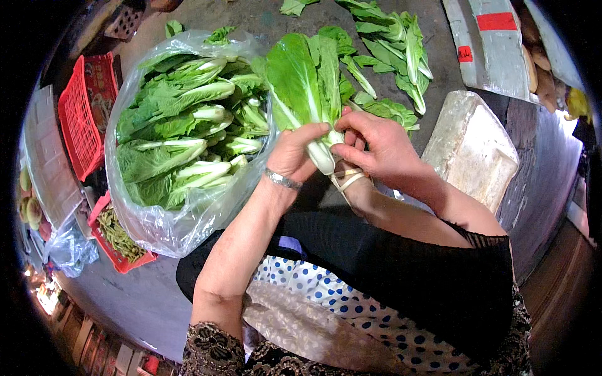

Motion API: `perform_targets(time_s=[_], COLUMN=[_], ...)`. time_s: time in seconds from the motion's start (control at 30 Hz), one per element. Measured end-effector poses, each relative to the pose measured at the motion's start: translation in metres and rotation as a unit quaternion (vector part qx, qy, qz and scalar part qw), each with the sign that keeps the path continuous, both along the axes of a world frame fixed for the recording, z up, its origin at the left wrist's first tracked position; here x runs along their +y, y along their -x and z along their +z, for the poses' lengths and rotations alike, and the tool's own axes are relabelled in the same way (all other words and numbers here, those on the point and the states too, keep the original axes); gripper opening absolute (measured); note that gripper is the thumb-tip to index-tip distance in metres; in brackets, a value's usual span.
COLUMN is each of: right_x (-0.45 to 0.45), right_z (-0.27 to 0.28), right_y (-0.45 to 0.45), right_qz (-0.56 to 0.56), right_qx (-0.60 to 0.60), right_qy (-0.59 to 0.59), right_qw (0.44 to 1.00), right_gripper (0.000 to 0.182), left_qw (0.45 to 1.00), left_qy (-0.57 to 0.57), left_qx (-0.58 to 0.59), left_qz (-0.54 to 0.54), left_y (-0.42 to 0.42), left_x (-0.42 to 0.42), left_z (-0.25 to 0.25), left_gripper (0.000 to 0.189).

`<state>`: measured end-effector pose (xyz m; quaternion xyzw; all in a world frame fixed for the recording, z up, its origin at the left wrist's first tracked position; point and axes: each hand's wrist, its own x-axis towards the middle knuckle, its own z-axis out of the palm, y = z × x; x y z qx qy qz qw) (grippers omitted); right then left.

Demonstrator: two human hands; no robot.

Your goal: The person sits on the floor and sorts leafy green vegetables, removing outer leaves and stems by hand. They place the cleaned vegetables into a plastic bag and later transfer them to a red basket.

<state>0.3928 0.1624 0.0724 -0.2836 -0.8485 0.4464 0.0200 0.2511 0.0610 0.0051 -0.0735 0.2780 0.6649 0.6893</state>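
Note:
My left hand holds a head of leafy green vegetable by its white stalks, thumb laid across them. The broad leaves point away from me, and the pale root end is towards me. My right hand pinches the same stalks from the right, near the base; its fingertips are partly hidden behind them. Just left of my hands, a clear plastic bag stands open, filled with similar greens lying in layers. Beyond my right hand, loose leaves lie on the dark ground.
More greens lie on the ground at the far right. A worn white foam block sits right of my right arm. On the left are a red plastic basket and a red tray of small green-brown pieces. White boxes stand at upper right.

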Motion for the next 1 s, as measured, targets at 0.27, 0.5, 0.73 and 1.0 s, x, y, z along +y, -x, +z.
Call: perform_targets(time_s=[0.27,0.5,0.73,1.0], right_x=[0.005,0.081,0.104,0.094], right_z=[-0.005,-0.081,-0.151,-0.095], right_y=[0.000,-0.021,-0.036,-0.045], right_qz=[-0.057,-0.102,-0.109,-0.249], right_qx=[0.001,-0.082,-0.194,-0.038], right_qy=[0.120,-0.128,-0.119,0.405], right_qw=[0.991,0.983,0.968,0.879], right_gripper=[0.020,0.026,0.031,0.011], left_qw=[1.000,0.997,0.995,0.996], left_qy=[-0.015,0.069,0.072,0.051], left_qx=[-0.012,-0.029,-0.064,-0.052], left_qz=[0.009,-0.031,0.027,0.051], left_y=[0.000,0.009,0.017,0.033], left_x=[0.000,-0.005,-0.005,-0.006], left_z=[-0.002,-0.017,-0.005,-0.009], left_gripper=[0.055,0.046,0.017,0.012])
